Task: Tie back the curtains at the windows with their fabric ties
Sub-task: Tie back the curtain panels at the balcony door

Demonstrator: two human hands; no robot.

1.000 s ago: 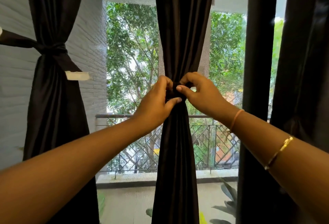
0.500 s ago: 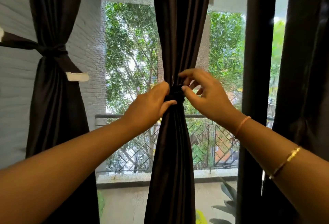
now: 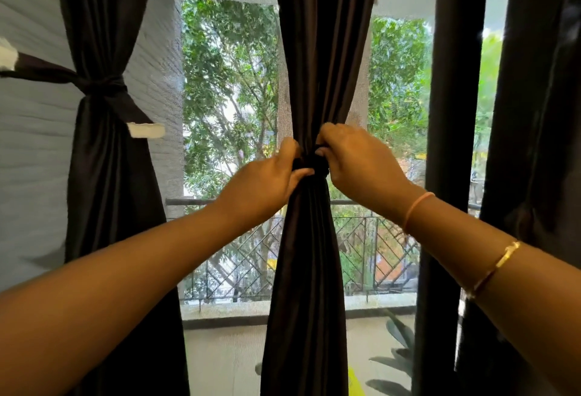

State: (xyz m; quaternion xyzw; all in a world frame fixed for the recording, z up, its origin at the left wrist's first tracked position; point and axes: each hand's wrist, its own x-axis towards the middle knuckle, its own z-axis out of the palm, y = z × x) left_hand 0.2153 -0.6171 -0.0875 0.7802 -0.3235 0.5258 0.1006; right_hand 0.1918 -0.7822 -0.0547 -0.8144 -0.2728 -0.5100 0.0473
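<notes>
Right hand (image 3: 361, 164) back down beside left hand (image 3: 262, 186), both sets of fingers (image 3: 290, 148) curled around tie (image 3: 315, 165).

The centre curtain (image 3: 308, 50) and the left curtain (image 3: 103, 191) are dark, smooth cloth with a soft satin sheen along the folds, and the knotted tie (image 3: 313, 163) at mid-frame is the same dark cloth. At left, a grey brick wall (image 3: 31, 160) looks matt and rough, and the railing (image 3: 195, 201) at lower centre is dull dark metal. At lower right, a bangle (image 3: 500, 262) is glossy gold-coloured metal, near a matt orange wristband (image 3: 416, 207).
</notes>
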